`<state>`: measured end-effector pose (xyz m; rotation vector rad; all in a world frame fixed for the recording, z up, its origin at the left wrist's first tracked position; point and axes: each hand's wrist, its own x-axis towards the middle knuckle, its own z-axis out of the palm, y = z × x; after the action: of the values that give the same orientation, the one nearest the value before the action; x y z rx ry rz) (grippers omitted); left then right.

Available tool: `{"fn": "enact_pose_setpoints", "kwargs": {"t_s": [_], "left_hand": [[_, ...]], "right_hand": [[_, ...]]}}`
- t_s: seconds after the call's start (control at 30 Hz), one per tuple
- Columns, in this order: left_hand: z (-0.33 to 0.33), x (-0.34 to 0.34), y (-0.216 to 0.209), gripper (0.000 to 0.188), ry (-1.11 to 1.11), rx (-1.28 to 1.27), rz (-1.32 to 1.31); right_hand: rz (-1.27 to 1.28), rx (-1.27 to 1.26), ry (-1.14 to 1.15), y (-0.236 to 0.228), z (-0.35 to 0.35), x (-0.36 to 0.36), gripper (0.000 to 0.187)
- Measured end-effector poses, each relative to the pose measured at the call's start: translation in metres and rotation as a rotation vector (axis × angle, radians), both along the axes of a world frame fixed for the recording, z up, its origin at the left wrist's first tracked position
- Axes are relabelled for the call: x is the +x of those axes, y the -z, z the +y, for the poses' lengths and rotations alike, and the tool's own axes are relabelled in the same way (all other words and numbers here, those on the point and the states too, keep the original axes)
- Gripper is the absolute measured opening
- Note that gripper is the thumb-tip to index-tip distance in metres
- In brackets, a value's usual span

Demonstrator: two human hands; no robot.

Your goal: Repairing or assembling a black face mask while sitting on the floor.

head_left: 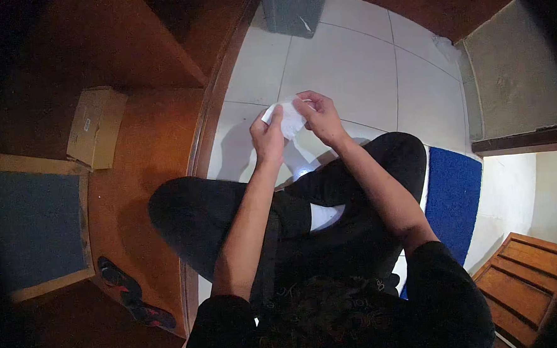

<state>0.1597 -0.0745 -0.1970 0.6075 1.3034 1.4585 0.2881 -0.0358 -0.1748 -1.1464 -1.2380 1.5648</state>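
Observation:
A small white piece of thin, crumpled material (293, 121), tissue or cloth by its look, is held up between my two hands above my crossed legs. My left hand (268, 137) grips its left side, with the thumb lying over the front. At the upper right edge, my right hand (321, 116) pinches it between thumb and fingers. The hands are close together, and part of the material is hidden behind the fingers.
I sit on pale floor tiles (347, 50). A cardboard box (96, 128) and dark sandals (133, 295) are at the left on brown wood. A grey post (295, 9) stands ahead. To the right lie a blue mat (454, 196) and a wooden slatted piece (523, 274).

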Motion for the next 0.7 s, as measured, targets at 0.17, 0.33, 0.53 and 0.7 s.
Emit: {"fn": "enact_pose_setpoints", "kwargs": {"t_s": [0.17, 0.33, 0.53, 0.7], "left_hand": [[0.001, 0.001, -0.01, 0.028, -0.084, 0.028, -0.033], [0.002, -0.002, -0.005, 0.029, -0.056, 0.045, -0.125], [0.001, 0.001, -0.012, 0.03, -0.065, 0.088, -0.104], [0.0, -0.003, -0.013, 0.029, -0.082, 0.099, -0.058]], "right_hand": [[-0.02, 0.033, 0.027, -0.004, 0.003, 0.005, 0.022], [-0.035, 0.029, 0.019, -0.001, 0.003, 0.005, 0.023], [-0.014, 0.022, 0.038, -0.004, 0.004, 0.007, 0.024], [-0.012, 0.008, 0.032, -0.005, 0.003, 0.005, 0.024]]}}
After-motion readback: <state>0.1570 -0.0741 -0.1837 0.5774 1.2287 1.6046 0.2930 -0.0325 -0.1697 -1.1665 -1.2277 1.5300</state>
